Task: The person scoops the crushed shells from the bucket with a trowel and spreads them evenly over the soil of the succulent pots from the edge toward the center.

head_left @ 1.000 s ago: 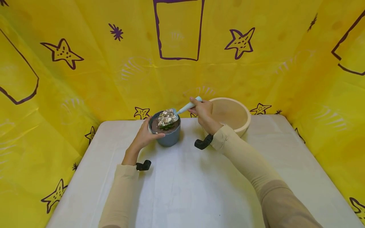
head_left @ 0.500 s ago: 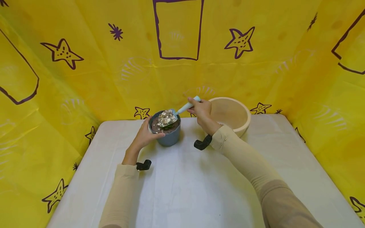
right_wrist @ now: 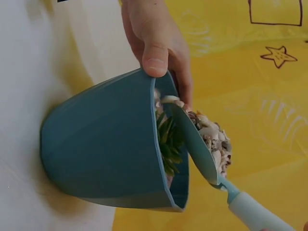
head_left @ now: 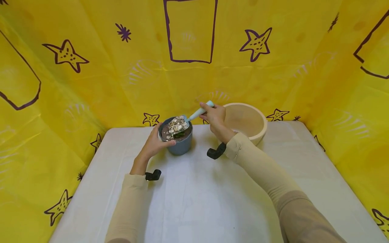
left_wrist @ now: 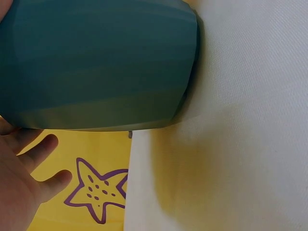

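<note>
My left hand [head_left: 153,143] holds a blue-grey flower pot [head_left: 180,149] at its left side, thumb over the near rim. In the left wrist view, some fingers [left_wrist: 57,180] stretch out beside the pot wall. Inside the pot are brown soil and a small green succulent [right_wrist: 168,144]. My right hand [head_left: 216,118] grips the pale blue handle of a small trowel [head_left: 197,114]. Its blade, heaped with white and brown pebbles [right_wrist: 214,139], tilts over the pot opening above the plant. Some pebbles lie on the soil at the left.
A large cream bowl [head_left: 263,130] stands right of the pot, behind my right forearm. Both rest near the back edge of a white-covered table [head_left: 194,202]. Yellow sheeting [head_left: 194,81] with starfish drawings rises behind and at both sides.
The trowel has tipped slightly down and left, and pebbles have slid off its tip onto the soil. My left hand and the pot stay in place.
</note>
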